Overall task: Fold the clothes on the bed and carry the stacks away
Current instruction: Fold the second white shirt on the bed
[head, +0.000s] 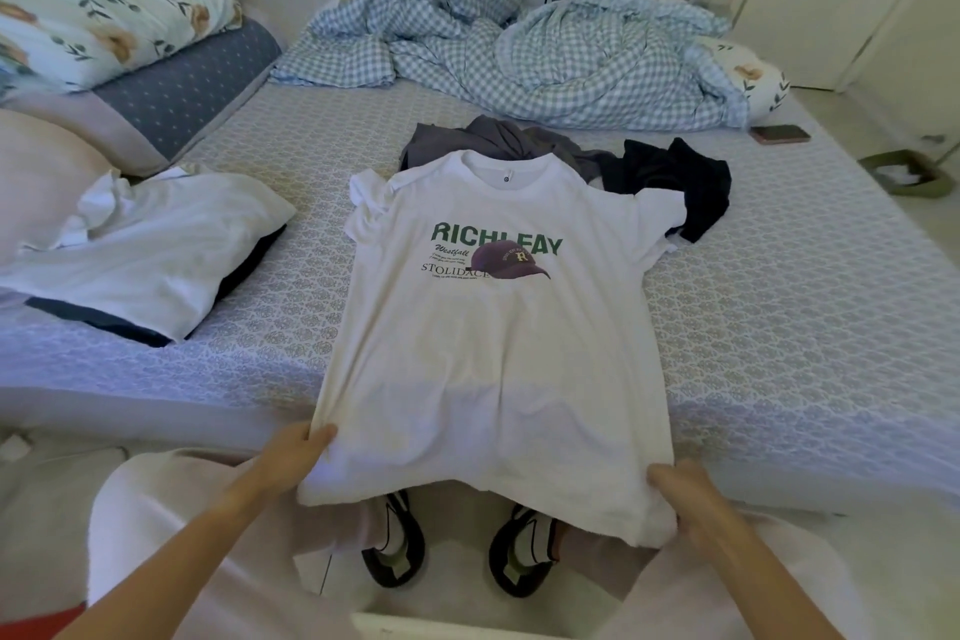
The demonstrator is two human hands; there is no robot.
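My left hand (304,444) and right hand (691,499) each pinch a hem corner of the white T-shirt (498,327), fingers curled over the fabric. The shirt lies print-up across the bed (779,301), its hem hanging past the mattress edge and its collar resting on a grey garment (483,135) beside a dark garment (680,182). To lay it well, I judge an even pull at both corners should flatten the body before the bunched sleeves are turned in. A folded stack (140,250) lies well apart on the left.
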